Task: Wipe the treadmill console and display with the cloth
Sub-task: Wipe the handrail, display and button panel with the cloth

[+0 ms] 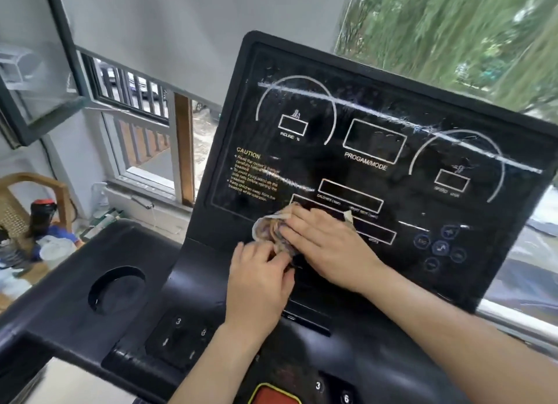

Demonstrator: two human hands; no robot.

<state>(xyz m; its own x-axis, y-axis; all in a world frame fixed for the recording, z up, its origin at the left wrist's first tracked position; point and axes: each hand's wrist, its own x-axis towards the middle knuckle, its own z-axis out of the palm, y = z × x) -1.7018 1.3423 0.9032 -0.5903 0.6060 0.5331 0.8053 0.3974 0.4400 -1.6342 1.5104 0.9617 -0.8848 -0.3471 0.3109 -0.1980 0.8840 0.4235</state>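
Note:
The black treadmill display (371, 150) tilts up in front of me, with white dial outlines and wet streaks across its upper part. A crumpled, patterned cloth (270, 230) lies on the lower left of the display. My right hand (326, 246) presses flat on the cloth with fingers spread. My left hand (259, 280) pinches the cloth's lower edge with curled fingers. Below the display runs the black console (120, 307) with number buttons.
A round cup holder (116, 289) sits in the console's left wing. A red safety key pad (276, 396) shows at the bottom edge. Left of the treadmill stand a wicker chair (27, 198), a dark bottle (42, 215) and clutter. Windows lie behind.

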